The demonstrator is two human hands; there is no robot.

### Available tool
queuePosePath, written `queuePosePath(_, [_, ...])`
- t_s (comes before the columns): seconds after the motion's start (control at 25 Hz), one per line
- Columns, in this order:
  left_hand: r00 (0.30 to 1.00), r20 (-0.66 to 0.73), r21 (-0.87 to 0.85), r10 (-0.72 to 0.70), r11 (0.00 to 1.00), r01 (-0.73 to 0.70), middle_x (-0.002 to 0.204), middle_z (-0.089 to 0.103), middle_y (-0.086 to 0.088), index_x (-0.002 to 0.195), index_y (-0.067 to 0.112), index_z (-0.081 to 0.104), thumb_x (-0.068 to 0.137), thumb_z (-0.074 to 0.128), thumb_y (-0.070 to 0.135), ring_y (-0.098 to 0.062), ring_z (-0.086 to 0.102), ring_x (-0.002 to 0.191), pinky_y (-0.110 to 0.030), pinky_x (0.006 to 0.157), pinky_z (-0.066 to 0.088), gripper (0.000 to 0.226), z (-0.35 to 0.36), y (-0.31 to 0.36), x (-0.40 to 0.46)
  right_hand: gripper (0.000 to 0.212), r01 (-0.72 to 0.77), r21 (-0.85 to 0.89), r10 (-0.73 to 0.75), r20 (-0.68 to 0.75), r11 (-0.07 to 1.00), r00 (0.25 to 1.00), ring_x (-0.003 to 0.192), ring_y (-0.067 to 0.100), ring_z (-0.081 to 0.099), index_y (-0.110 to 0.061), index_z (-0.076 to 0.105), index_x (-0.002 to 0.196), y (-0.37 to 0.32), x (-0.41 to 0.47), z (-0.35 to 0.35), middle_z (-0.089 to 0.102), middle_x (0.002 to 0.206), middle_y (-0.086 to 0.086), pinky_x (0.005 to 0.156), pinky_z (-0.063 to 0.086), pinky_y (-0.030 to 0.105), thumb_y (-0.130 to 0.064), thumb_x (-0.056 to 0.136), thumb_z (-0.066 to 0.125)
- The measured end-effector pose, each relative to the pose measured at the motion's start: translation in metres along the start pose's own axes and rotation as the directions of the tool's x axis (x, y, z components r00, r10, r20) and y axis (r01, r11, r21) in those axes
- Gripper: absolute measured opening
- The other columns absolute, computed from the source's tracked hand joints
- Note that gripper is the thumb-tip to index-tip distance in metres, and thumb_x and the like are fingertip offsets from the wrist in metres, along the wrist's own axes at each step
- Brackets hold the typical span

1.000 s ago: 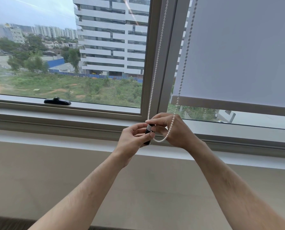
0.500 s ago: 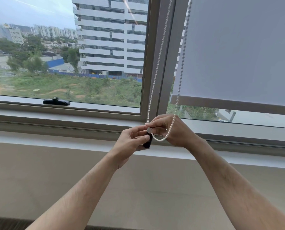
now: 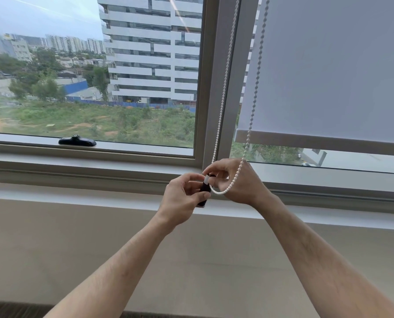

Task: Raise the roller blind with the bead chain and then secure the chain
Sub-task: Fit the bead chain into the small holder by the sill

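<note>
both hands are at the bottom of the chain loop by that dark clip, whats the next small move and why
Probably seat the bottom of the bead chain into the dark clip. The loop's lowest curve hangs right beside the clip's pale top end, the left hand grips the clip body, and the right hand pinches at its top. Whether any bead is already engaged is hidden by the fingers.

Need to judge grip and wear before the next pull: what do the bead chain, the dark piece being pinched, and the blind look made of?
Bead chain: looks like white plastic, smooth, slightly glossy round beads; could be coated metal.
Dark piece: seemingly hard black plastic with a pale cap; mostly hidden by the left hand.
Blind: matte grey woven-looking fabric, opaque, with a stiff pale bottom bar.
</note>
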State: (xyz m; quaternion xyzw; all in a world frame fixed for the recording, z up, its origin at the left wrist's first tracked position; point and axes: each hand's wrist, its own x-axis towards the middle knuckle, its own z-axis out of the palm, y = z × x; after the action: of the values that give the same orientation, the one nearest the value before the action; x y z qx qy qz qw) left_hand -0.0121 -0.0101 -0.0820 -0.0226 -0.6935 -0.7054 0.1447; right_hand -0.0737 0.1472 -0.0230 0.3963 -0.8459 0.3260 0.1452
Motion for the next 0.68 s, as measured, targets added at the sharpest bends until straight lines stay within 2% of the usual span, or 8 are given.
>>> queuePosePath(0.12, [1.000, -0.012, 0.021, 0.010, 1.000, -0.010, 0.074, 0.077, 0.001, 0.088, 0.020, 0.072, 0.076, 0.075, -0.009, -0.014, 0.070, 0.067, -0.033, 0.066, 0.060, 0.032, 0.000, -0.001, 0.000, 0.010, -0.039, -0.072, 0.036, -0.035, 0.997, 0.999, 0.059, -0.007, 0.055, -0.027, 0.075, 0.085, -0.002, -0.001, 0.003, 0.063, 0.067, -0.016, 0.058, 0.034, 0.006, -0.023, 0.076, 0.075])
queuePosePath(0.28, [0.999, -0.046, 0.026, 0.021, 0.999, -0.019, 0.077, 0.078, 0.000, 0.087, 0.021, 0.073, 0.075, 0.077, -0.007, -0.014, 0.071, 0.068, -0.036, 0.068, 0.062, 0.030, 0.000, -0.002, 0.001, 0.010, -0.090, -0.043, 0.087, -0.061, 0.995, 0.994, 0.060, -0.010, 0.057, -0.027, 0.073, 0.085, -0.003, -0.002, 0.009, 0.061, 0.066, -0.021, 0.057, 0.035, 0.004, -0.024, 0.076, 0.074])
queuePosePath(0.44, [0.999, -0.029, -0.032, 0.013, 0.999, -0.014, 0.076, 0.077, 0.001, 0.086, 0.022, 0.073, 0.076, 0.078, -0.003, -0.012, 0.071, 0.072, -0.036, 0.069, 0.062, 0.027, -0.001, -0.005, 0.002, 0.015, -0.150, 0.195, 0.161, -0.043, 0.969, 0.986, 0.068, 0.002, 0.065, -0.025, 0.074, 0.094, 0.003, -0.004, 0.015, 0.073, 0.083, -0.009, 0.069, 0.051, 0.020, -0.021, 0.080, 0.077])
queuePosePath(0.6, [1.000, 0.009, -0.104, 0.003, 0.995, -0.003, 0.078, 0.077, -0.001, 0.091, 0.017, 0.071, 0.077, 0.078, -0.001, -0.016, 0.071, 0.075, -0.041, 0.073, 0.062, 0.023, -0.002, -0.008, 0.000, 0.033, -0.197, 0.390, 0.241, -0.066, 0.899, 0.968, 0.078, -0.002, 0.063, -0.031, 0.065, 0.110, 0.014, -0.011, 0.024, 0.066, 0.098, -0.005, 0.072, 0.050, 0.013, -0.031, 0.081, 0.079])
queuePosePath(0.68, [1.000, 0.028, -0.110, 0.004, 0.994, -0.001, 0.079, 0.076, 0.000, 0.093, 0.014, 0.070, 0.079, 0.076, -0.002, -0.016, 0.071, 0.076, -0.040, 0.073, 0.062, 0.023, -0.002, -0.010, 0.000, 0.038, -0.229, 0.483, 0.285, -0.046, 0.845, 0.957, 0.084, 0.002, 0.063, -0.038, 0.057, 0.113, 0.020, -0.017, 0.028, 0.063, 0.101, -0.002, 0.075, 0.052, 0.017, -0.041, 0.081, 0.077])
